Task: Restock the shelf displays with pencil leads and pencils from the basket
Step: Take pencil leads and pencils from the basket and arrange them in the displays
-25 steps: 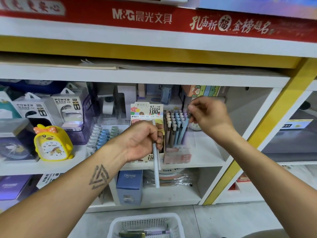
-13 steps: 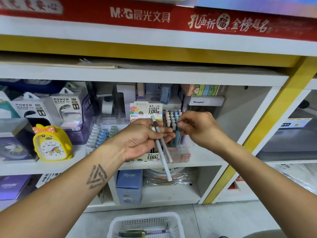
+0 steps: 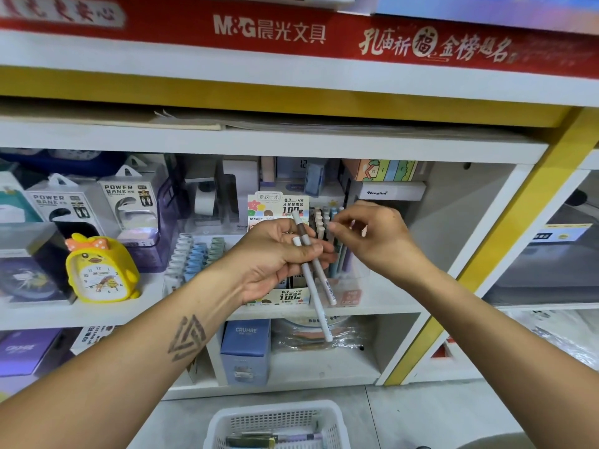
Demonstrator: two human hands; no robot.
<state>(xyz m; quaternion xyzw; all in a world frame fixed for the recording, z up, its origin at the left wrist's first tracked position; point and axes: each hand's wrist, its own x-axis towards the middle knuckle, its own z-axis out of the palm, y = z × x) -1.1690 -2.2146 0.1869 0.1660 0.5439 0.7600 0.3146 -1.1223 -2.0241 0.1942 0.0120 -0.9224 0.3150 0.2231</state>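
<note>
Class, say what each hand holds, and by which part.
Left hand grips two white pencils near their upper ends. Right hand holds nothing visible.

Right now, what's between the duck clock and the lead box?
In the head view, rows of white, blue and green pens lie between the clock and box.

We found the left hand [image 3: 275, 257] raised, palm turned right, fingers curled round two pencils [image 3: 312, 277]. The right hand [image 3: 372, 234] was level beside it, fingertips pinched together, holding nothing discernible.
</note>
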